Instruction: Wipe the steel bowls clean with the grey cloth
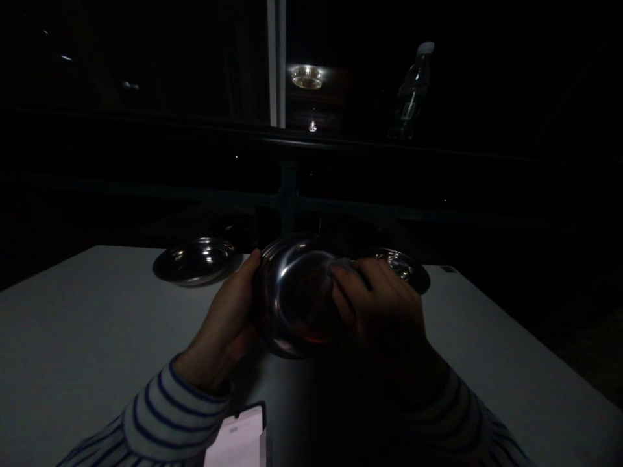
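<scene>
A shiny metal bowl (296,295) is held up over the table, tilted so that its rounded underside seems to face me. Around its left edge my left hand (228,318) is closed, thumb along the rim. My right hand (387,308) is at the bowl's right side, fingers pinched together against the surface. A small greyish bit shows at those fingertips, too dark to name. Behind the bowl to the left sits another metal bowl (197,263), and a third metal bowl (406,269) is partly covered by my right hand.
A phone (241,431) with a lit screen lies near the front of the white table (97,337). Beyond the table, a plastic bottle (413,94) stands on a dark ledge by the window. The surroundings are very dark.
</scene>
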### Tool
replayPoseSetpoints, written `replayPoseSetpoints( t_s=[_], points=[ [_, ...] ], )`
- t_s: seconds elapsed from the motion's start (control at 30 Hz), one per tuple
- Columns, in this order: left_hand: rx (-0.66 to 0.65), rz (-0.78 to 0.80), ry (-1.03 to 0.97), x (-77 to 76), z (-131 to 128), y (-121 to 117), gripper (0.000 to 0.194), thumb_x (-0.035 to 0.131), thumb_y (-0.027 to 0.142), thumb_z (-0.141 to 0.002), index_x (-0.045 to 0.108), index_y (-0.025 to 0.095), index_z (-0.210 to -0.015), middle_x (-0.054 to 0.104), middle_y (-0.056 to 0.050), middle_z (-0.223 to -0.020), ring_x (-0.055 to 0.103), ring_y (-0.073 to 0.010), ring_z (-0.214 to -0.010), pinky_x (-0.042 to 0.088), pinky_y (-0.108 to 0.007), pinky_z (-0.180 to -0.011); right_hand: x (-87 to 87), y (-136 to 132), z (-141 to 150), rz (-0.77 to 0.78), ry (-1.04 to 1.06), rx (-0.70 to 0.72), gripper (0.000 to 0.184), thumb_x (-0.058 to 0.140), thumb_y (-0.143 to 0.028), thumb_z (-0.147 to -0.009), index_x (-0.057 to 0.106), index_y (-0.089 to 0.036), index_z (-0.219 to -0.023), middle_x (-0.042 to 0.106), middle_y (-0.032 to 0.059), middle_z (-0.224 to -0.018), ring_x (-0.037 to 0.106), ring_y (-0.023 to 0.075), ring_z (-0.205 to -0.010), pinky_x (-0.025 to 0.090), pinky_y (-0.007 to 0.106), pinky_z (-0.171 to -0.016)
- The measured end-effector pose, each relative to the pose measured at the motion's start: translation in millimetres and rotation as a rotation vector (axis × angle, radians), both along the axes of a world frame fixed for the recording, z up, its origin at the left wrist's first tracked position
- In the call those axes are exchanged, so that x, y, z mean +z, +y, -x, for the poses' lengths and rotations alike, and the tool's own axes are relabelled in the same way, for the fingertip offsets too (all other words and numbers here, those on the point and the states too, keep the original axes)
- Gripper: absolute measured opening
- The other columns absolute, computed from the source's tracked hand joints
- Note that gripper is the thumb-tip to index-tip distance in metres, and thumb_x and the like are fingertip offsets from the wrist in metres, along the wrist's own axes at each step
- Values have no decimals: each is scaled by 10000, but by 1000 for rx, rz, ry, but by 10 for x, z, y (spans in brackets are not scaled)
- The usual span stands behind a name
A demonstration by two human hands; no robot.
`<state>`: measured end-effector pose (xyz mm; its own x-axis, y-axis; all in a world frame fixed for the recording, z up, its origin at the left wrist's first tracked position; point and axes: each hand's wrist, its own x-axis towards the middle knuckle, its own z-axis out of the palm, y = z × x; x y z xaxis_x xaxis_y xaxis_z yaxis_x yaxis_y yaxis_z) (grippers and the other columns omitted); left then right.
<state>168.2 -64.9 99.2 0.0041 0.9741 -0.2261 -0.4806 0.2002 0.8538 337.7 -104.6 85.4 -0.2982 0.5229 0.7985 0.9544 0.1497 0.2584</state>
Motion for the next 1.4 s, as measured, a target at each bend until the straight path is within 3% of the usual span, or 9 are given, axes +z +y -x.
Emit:
replayPoseSetpoints(
  t_s=[0.33,0.43,0.53,0.73,0.87,1.03,1.2,1.33,1.4],
  points=[
    [31,7,1,36,15,2,223,493,320,-806,629,144,-797,641,-20,-590,594,-140,-478,488,-238,-432,-2,4,-14,27,-1,28,155,492,-236,-820,635,-196,-866,563,33,-733,450,145,-665,263,263,-559],
    [119,-10,-22,44,46,27,197,493,298,-808,630,156,-806,652,-10,-619,600,-131,-498,489,-225,-443,-47,-9,26,66,-6,93,147,489,-232,-816,630,-196,-797,555,23,-692,431,140,-635,242,263,-546],
    [116,-20,-30,48,59,45,195,485,281,-814,637,159,-829,660,-12,-642,609,-131,-518,504,-232,-478,-77,-3,45,85,7,183,144,487,-246,-814,624,-204,-805,557,17,-701,425,137,-633,232,264,-545],
    [128,-22,-55,64,45,36,204,491,295,-810,636,155,-841,668,-18,-673,617,-136,-546,507,-234,-485,-78,5,20,112,50,102,156,479,-230,-826,628,-185,-833,551,31,-714,435,138,-658,237,266,-555],
    [118,-24,-58,68,59,35,192,483,289,-816,635,175,-845,668,-8,-673,615,-131,-553,507,-227,-498,-119,-3,61,119,30,294,163,465,-230,-825,623,-187,-832,532,16,-679,409,131,-618,231,263,-539],
    [89,-8,-16,64,44,32,194,506,298,-803,630,150,-827,651,-17,-624,601,-132,-502,502,-231,-467,-115,15,47,79,95,166,168,464,-209,-835,627,-168,-828,532,28,-696,435,133,-667,274,255,-566],
    [101,-14,10,63,37,21,212,499,313,-807,624,142,-814,643,-23,-600,596,-136,-476,487,-231,-426,-122,1,72,116,53,369,173,457,-237,-829,619,-179,-851,530,14,-682,425,128,-622,268,253,-527],
    [32,5,34,53,34,14,221,500,314,-805,627,137,-770,635,-30,-571,583,-137,-448,481,-237,-417,-132,40,63,53,130,197,161,471,-216,-828,622,-168,-853,546,38,-726,459,141,-687,315,253,-575],
    [43,1,32,53,31,13,220,496,316,-808,627,142,-776,641,-28,-586,588,-138,-458,491,-243,-434,-144,36,80,46,144,205,163,467,-206,-824,620,-161,-856,549,46,-731,458,145,-687,322,254,-578]
  ],
)
